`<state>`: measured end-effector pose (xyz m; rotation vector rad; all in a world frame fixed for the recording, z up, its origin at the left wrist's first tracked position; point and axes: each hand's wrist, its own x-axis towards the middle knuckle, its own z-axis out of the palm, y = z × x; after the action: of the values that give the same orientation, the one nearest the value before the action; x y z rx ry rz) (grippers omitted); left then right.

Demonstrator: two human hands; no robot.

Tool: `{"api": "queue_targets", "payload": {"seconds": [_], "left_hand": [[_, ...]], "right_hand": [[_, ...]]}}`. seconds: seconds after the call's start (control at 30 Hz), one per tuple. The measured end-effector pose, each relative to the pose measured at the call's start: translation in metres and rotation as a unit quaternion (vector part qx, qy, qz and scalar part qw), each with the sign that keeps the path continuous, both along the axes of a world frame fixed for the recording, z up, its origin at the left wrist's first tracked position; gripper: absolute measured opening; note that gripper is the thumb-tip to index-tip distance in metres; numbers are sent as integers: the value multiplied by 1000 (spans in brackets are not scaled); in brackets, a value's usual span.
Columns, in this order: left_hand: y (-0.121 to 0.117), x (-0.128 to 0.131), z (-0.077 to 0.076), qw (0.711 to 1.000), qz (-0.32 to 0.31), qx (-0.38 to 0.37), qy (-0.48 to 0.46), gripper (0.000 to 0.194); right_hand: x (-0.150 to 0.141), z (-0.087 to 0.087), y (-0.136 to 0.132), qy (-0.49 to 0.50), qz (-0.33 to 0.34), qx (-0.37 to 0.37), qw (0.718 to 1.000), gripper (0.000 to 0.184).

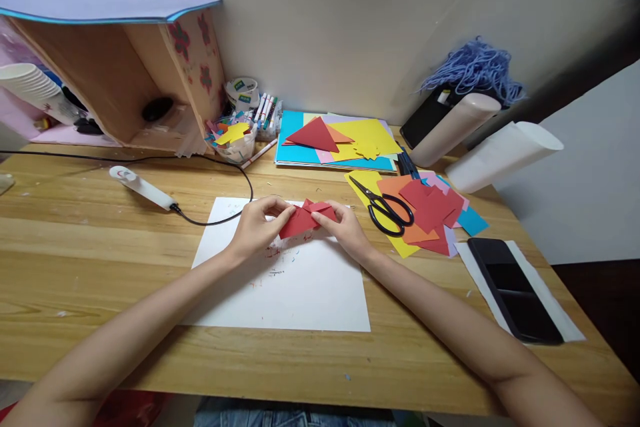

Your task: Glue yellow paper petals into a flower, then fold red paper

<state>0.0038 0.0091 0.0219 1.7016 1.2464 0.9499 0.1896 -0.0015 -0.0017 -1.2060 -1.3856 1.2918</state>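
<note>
A folded piece of red paper (301,221) is held between both hands, just above a white sheet (280,293) on the desk. My left hand (257,227) pinches its left side between thumb and fingers. On the right side, my right hand (345,230) grips it the same way, thumb in front. Creases and a small raised point show along the paper's top edge. Small coloured marks or scraps are scattered over the white sheet below. Fingers hide both ends of the red paper.
Black-handled scissors (385,207) lie on yellow paper beside red paper pieces (433,207). A phone (513,287) rests at right. Behind are stacked coloured papers (295,153), a scrap tub (237,147) and paper rolls (500,157). At left, a white device (143,188) trails a black cable.
</note>
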Motion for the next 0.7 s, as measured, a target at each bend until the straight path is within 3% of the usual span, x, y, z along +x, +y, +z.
{"api": "queue_targets", "payload": {"seconds": [0.13,0.27,0.37,0.7], "left_hand": [[0,2,-1,995,-21,-77,-54,27],[-1,4,-3,981,-56,-159,-97,31],[-3,5,-5,977,-63,-175,-104,30],[-8,10,-9,952,-78,-259,-143,29]], "right_hand": [[-1,-4,1,49,-28,0,998,26],[0,-4,0,27,25,-3,999,23],[0,-4,-1,15,48,5,999,21],[-2,-6,-3,-29,22,82,996,18]]}}
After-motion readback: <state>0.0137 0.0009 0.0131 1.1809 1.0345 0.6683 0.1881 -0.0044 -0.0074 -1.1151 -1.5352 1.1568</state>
